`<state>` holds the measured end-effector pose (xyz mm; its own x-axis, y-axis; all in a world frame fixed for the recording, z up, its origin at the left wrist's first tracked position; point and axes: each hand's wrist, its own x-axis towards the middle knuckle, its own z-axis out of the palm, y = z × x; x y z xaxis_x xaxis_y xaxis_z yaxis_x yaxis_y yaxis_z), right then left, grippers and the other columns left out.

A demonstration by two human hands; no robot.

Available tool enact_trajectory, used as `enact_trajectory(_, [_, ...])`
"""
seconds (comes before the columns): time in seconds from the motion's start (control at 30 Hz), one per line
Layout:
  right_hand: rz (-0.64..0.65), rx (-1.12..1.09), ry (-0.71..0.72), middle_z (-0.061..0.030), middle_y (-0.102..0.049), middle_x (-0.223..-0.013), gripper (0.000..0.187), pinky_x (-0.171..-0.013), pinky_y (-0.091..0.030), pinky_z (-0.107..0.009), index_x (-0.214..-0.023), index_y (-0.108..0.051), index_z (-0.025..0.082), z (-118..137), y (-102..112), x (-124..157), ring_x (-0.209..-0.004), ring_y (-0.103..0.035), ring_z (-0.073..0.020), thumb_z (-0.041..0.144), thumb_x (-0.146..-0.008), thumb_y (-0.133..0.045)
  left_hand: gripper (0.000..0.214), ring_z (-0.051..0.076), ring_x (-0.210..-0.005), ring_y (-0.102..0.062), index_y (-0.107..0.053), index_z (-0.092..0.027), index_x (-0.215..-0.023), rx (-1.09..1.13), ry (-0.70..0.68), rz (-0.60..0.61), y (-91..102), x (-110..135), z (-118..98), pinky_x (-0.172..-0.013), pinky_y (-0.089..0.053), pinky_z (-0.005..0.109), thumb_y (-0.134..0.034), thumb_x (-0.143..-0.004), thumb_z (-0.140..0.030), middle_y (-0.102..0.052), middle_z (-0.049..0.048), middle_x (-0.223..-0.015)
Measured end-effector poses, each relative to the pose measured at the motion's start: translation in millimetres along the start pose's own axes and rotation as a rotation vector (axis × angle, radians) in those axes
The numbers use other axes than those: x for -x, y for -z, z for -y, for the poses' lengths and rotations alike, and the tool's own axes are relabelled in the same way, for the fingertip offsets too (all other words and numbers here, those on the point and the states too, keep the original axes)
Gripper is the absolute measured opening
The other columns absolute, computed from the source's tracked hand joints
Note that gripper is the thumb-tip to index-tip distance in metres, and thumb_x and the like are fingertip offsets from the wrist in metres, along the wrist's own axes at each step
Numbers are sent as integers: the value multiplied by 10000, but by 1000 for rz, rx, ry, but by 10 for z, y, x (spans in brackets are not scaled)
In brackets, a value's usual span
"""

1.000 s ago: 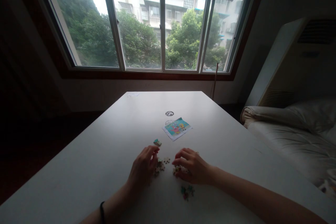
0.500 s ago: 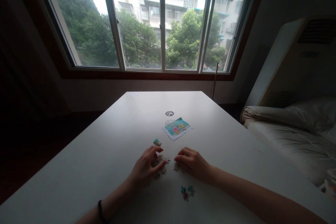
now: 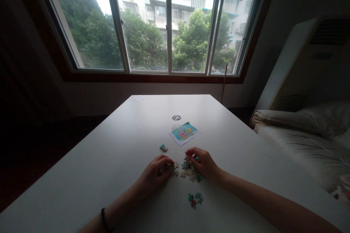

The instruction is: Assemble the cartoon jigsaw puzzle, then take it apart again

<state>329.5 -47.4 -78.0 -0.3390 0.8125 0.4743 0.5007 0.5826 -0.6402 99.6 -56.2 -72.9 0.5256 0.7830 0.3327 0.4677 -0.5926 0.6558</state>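
Small jigsaw puzzle pieces (image 3: 188,167) lie in a loose pile, some pale side up and some coloured. Curved over the pile's right side is my right hand (image 3: 205,164), thumb and fingers a little apart; a green piece shows between them. My left hand (image 3: 157,171) rests on the table to the left, its fingers bent above more pieces that it partly hides. A few pale pieces (image 3: 176,167) lie by its fingertips. Nearer me sits a small joined cluster of green and red pieces (image 3: 195,200). Another small green and pale cluster (image 3: 163,147) lies beyond my left hand.
A printed colour picture sheet (image 3: 185,133) lies on the white table (image 3: 109,156) beyond the hands. Behind it is a round black-and-white item (image 3: 176,118). A clear item (image 3: 138,98) is at the far left corner. A covered couch (image 3: 295,134) stands right of the table.
My right hand has lifted and shifted slightly away from me, uncovering a pile of pieces. My left hand has moved down a little, its fingers now reaching further right.
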Motion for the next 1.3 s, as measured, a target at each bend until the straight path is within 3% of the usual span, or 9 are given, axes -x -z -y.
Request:
enact_trajectory(0.2, [-82,-95,-109,-33,-653,-802,133,-664,-475,-265,-854,-618,167,-28,40,-42,-733,-589,-141,179,-804,-495,175,130,-654,-569,-613,-167,-886,88,116,-121,-21,-18,54,-583,-475,223,-610,-736,-257,-614,23,-803])
enact_trajectory(0.37, [-98,-220,-97,-26,-652,-795,158,-697,-476,-278,-850,-605,168,-35,50,-13,-755,-596,-140,114,-780,-473,254,132,-622,-595,-590,-157,-967,204,191,-144,-22,-20,107,-554,-495,233,-539,-804,-345,-639,38,-804])
enact_trajectory(0.57, [-64,-225,-92,-32,-651,-805,131,-686,-476,-280,-855,-603,161,-4,151,-66,-761,-595,-142,170,-813,-479,177,205,-996,-561,-627,-203,-887,-85,-31,-246,29,-34,113,-834,-467,351,-461,-845,-246,-596,78,-1072])
enact_trajectory(0.73, [144,-17,-80,-59,-627,-891,192,-691,-470,-289,-931,-606,159,-33,369,-201,-801,-575,-159,288,-802,-547,167,190,-912,-577,-581,-210,-968,-174,-44,-63,184,-46,33,-784,-484,330,-530,-812,-238,-573,71,-1040])
enact_trajectory(0.9, [442,143,-88,-89,-540,-1078,582,-774,-450,-310,-1168,-504,200,-95,636,-240,-894,-545,-194,478,-677,-649,538,254,-1034,-495,-528,-250,-1115,-240,-54,211,366,-12,-38,-872,-428,374,-734,-619,-288,-492,81,-1142])
enact_trajectory(1.03, [672,239,-142,-81,-483,-1098,815,-756,-438,-280,-1240,-442,200,-123,814,-224,-853,-542,-188,516,-543,-722,617,238,-1006,-490,-528,-289,-1116,-193,34,398,417,24,-59,-873,-421,329,-769,-548,-288,-458,38,-1134])
enact_trajectory(1.17, [793,298,-146,-70,-443,-1118,892,-737,-429,-280,-1228,-439,224,-86,857,-185,-855,-530,-202,515,-449,-763,506,183,-901,-523,-545,-297,-1077,-148,119,434,390,23,-84,-808,-440,272,-706,-606,-210,-444,12,-1099])
enact_trajectory(1.3, [726,304,-135,-58,-451,-1061,794,-685,-422,-271,-1163,-476,230,-5,728,-140,-838,-518,-203,508,-474,-755,349,137,-806,-535,-578,-275,-999,-112,109,390,301,5,-80,-724,-446,226,-625,-677,-148,-463,4,-1035])
